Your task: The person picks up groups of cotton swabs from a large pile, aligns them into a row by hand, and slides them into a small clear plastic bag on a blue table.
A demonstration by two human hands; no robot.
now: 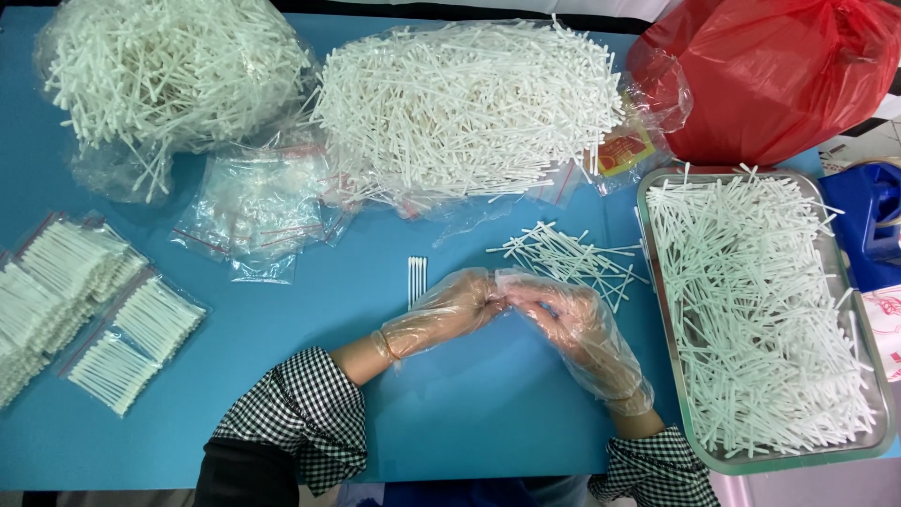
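Left hand (449, 307) and right hand (563, 314), both gloved, pinch together at table centre, probably on a few swabs though I cannot tell; loose swabs (568, 255) at 1 o'clock could scatter if brushed.

A blue tabletop (469, 413) carries two far heaps of white swabs (469, 103) in clear plastic, a red bag (779, 75) far right, a metal tray (878, 437) of swabs at right, filled packets (103, 319) at left, empty bags (253, 211), and loose swabs (568, 255) mid-table.
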